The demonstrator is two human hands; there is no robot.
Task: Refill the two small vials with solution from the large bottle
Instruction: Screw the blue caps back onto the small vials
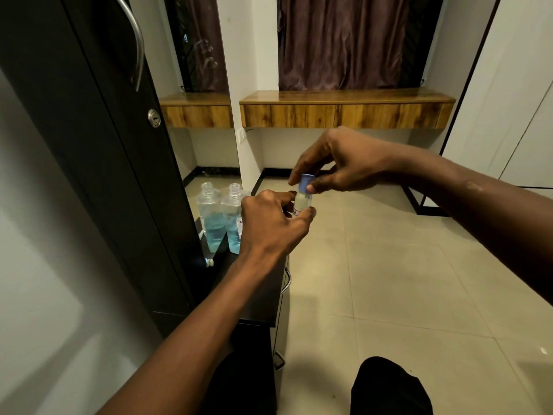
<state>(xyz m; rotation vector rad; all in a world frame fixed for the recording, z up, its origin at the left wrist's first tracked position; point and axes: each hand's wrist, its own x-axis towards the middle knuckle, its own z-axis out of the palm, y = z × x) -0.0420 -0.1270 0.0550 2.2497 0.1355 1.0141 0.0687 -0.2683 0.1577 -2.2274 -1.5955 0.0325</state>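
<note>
Beside the dark cabinet top holding the open large bottle, the left hand pinches a small vial between its fingertips while the right hand pinches the blue cap just above, likely unscrewing it before a careful pour.

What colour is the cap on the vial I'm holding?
The cap is blue, clearest in the head view.
</note>
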